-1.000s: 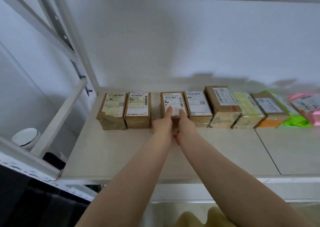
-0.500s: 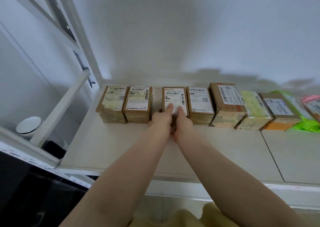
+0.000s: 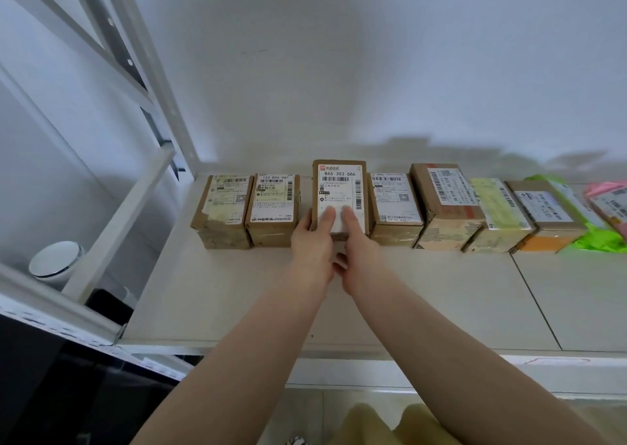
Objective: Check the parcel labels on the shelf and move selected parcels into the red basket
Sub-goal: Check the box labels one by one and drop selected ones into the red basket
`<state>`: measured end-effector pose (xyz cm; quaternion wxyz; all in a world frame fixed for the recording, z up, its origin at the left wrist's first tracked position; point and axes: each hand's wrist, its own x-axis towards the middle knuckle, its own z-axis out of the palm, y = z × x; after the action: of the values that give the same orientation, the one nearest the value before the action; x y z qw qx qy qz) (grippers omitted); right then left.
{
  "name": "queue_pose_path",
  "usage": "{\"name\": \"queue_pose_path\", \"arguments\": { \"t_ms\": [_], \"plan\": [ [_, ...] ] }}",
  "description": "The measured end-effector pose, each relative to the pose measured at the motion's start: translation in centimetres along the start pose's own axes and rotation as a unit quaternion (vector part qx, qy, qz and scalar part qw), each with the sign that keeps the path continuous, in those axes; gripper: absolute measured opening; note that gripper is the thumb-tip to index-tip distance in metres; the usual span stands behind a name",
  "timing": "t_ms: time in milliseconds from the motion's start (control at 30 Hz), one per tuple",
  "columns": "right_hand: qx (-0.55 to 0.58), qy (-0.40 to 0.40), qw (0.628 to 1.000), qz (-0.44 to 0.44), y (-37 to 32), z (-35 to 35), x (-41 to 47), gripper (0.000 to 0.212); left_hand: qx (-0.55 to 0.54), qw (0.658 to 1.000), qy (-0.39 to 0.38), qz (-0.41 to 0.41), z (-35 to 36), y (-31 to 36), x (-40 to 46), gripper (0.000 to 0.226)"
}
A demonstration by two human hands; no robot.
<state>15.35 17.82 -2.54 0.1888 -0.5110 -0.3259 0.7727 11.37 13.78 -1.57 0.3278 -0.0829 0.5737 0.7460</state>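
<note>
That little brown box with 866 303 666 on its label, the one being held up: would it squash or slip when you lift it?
Probably not. The brown box keeps square corners between the left hand and right hand, so it looks stiff. It seems light, since fingertips alone tilt it. The taped sides and glossy label might be a bit slippery.

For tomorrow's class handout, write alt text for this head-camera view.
Both hands, left hand and right hand, hold a brown parcel tilted up, its label reading 866 303 666. It sits in a row of labelled parcels on a white shelf.
</note>
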Motion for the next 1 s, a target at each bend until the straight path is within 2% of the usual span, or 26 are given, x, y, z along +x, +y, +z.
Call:
{"name": "queue_pose_path", "arguments": {
  "t_ms": [133,267,367,433,533,567,733,867,1000],
  "plan": [
    [-0.014,-0.024,0.999,-0.039,-1.1,-0.4,-1.0,0.068,-0.022,0.999,-0.034,0.028,-0.9,1.2,-0.6,0.051],
    [-0.006,-0.072,0.995,-0.07,-2.0,-0.6,-1.4,0.083,-0.033,0.996,-0.068,0.043,-1.5,2.4,-1.2,0.04],
    [-0.011,-0.095,0.991,-0.095,-2.6,-1.0,-1.2,0.081,-0.042,0.994,-0.089,0.049,-1.6,2.7,-1.6,0.041],
    [0.001,-0.121,0.987,-0.109,-2.9,-1.5,-1.4,0.067,-0.05,0.992,-0.1,0.052,-1.6,2.9,-1.6,0.044],
    [0.012,-0.168,0.975,-0.145,-3.0,-2.0,-1.8,0.035,-0.058,0.989,-0.123,0.058,-1.6,3.1,-1.5,0.052],
    [0.017,-0.179,0.971,-0.157,-3.0,-2.2,-1.9,0.031,-0.057,0.988,-0.132,0.064,-1.6,3.1,-1.4,0.054],
    [0.012,-0.198,0.961,-0.192,-3.4,-2.2,-2.3,0.046,-0.068,0.982,-0.158,0.077,-1.7,3.5,-1.5,0.06],
    [-0.007,-0.199,0.958,-0.204,-3.9,-2.0,-2.5,0.039,-0.073,0.979,-0.17,0.081,-2.0,3.9,-1.7,0.057],
    [-0.027,-0.206,0.952,-0.224,-4.3,-1.7,-2.7,0.047,-0.069,0.978,-0.178,0.083,-2.3,4.5,-1.7,0.065]
  ]
}}
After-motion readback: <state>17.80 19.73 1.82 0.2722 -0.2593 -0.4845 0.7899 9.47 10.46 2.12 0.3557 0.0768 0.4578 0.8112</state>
